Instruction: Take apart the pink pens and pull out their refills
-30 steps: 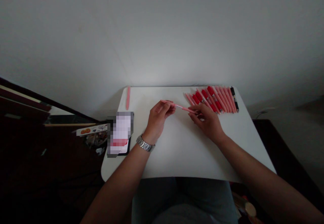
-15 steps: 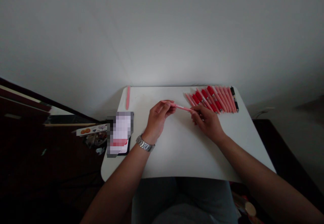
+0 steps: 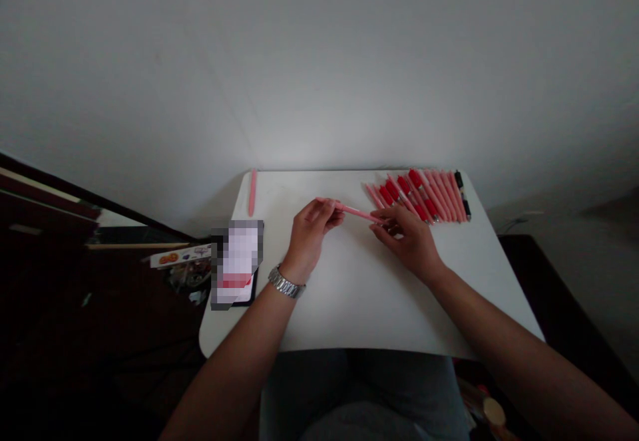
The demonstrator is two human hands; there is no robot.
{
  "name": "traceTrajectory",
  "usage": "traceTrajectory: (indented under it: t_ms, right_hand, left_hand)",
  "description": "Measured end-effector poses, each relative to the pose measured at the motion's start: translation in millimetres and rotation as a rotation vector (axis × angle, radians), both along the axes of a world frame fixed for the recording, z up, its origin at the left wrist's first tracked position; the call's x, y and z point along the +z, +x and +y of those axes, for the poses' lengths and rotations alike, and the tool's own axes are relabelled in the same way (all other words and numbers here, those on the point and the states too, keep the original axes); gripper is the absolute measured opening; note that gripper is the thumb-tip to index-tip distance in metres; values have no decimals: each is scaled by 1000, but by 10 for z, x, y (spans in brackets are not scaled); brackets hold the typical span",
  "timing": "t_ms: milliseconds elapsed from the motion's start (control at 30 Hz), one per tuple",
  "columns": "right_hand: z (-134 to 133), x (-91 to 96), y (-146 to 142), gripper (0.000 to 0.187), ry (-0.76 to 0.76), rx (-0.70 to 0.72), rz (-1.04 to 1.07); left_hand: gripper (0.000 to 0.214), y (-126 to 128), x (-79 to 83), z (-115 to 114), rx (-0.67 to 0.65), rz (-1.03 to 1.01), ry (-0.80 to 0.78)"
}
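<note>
Pen (image 3: 357, 212) at the centre of the frame, over the table (image 3: 344, 294), sloping slightly down to the right, its left end pinched between thumb and curled fingers of the left hand (image 3: 307, 228) and its right end in the fingertips of the right hand (image 3: 409, 238), both nearly closed. Right of centre, just beyond the right hand, slanting pens (image 3: 425, 196) in pink, red and black. Left of centre, a lone pink pen (image 3: 252, 192) above a phone (image 3: 237, 265).
</note>
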State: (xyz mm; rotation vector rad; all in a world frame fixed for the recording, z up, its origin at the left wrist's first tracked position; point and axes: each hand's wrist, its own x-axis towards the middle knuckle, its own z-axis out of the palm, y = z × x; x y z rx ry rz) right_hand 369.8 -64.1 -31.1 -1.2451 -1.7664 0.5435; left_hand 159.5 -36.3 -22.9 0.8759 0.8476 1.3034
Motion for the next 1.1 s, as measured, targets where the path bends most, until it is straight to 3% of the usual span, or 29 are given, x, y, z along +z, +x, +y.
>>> traceTrajectory:
  t_ms: [1100]
  right_hand:
    - [-33, 38, 25, 38, -113, 46, -3]
  left_hand:
    - [30, -4, 17, -18, -41, 36, 74]
